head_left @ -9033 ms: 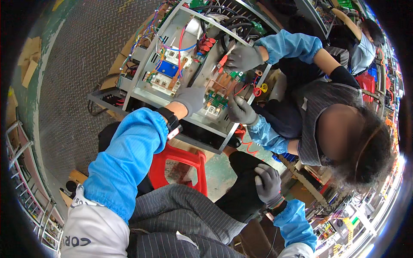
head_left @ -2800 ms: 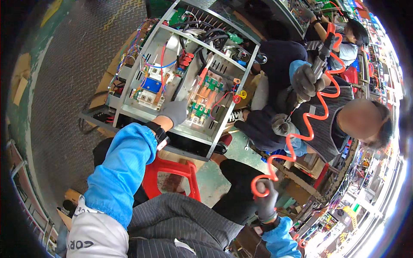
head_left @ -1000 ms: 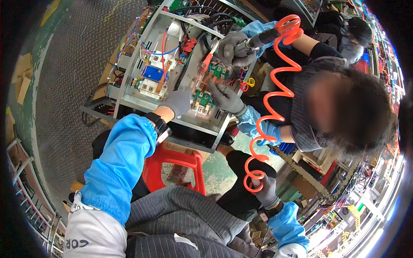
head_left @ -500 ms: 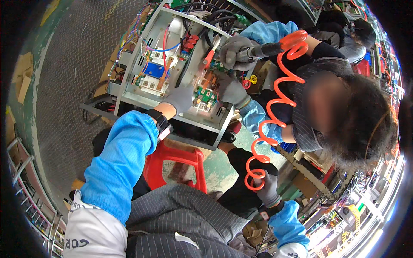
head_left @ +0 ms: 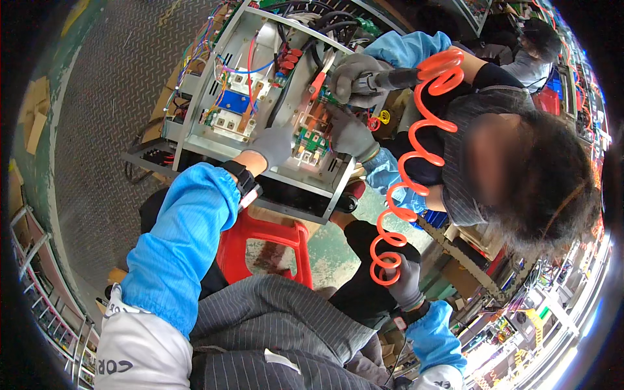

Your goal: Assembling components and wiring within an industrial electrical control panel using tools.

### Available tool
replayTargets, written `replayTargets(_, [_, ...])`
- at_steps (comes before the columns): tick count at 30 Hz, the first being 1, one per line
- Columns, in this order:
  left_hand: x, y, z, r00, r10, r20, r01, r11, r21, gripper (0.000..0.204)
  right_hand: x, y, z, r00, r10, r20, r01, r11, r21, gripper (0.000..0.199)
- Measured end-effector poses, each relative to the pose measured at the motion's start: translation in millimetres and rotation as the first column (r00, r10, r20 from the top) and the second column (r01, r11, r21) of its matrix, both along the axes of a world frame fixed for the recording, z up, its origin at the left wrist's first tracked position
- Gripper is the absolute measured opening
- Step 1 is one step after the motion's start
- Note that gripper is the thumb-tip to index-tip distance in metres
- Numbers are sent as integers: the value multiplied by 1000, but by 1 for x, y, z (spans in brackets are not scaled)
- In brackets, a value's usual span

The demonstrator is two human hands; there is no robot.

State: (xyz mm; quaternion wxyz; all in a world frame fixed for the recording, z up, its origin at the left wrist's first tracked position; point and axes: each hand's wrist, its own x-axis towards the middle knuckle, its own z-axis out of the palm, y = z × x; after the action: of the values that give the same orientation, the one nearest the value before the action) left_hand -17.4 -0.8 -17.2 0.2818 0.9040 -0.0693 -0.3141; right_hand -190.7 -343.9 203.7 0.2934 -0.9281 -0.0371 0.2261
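Note:
My left hand (head_left: 272,147), in a grey glove, reaches over the near wall of an open metal chassis (head_left: 208,146). It is beside a green circuit board (head_left: 312,140), and its fingertips are too unclear to show a grip. Low on the right, my right hand (head_left: 406,285), also gloved, is closed around the lower end of a coiled orange air hose (head_left: 416,155). That hose runs up to a power screwdriver (head_left: 387,79) held in a co-worker's gloved hand (head_left: 354,77). The co-worker's other hand (head_left: 351,135) rests by the board.
Within the chassis are a blue component (head_left: 233,102), a red-handled tool (head_left: 317,83), red terminals (head_left: 288,61) and thick black cables. A red plastic stool (head_left: 300,250) stands below it. The co-worker leans in from the right. Patterned metal flooring (head_left: 110,130) lies to the left.
The orange hose coils have shifted slightly left. My left hand stays at nearly the same place, and my right hand keeps its hold. The co-worker's hands and screwdriver have barely moved.

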Motion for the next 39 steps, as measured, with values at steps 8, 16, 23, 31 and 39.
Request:
replayTargets(8, [0, 1, -2, 1000, 12, -8, -12, 1000, -19, 33, 0, 1, -2, 999, 22, 48, -21, 1000, -10, 29])
replayTargets(16, [0, 1, -3, 1000, 23, -20, -24, 999, -33, 33, 3, 4, 0, 1000, -5, 18, 5, 1000, 10, 29])
replayTargets(23, [0, 1, -10, 999, 11, -48, -11, 1000, 10, 36, 2, 2, -1, 1000, 10, 18, -10, 1000, 16, 33])
replayTargets(31, [-2, 3, -19, 1000, -9, -5, 9, 1000, -15, 40, 6, 5, 2, 1000, -6, -1, 6, 1000, 19, 36])
replayTargets(39, [-2, 2, -17, 1000, 21, 0, -21, 999, -33, 45, 4, 4, 1, 1000, -24, -6, 24, 1000, 9, 33])
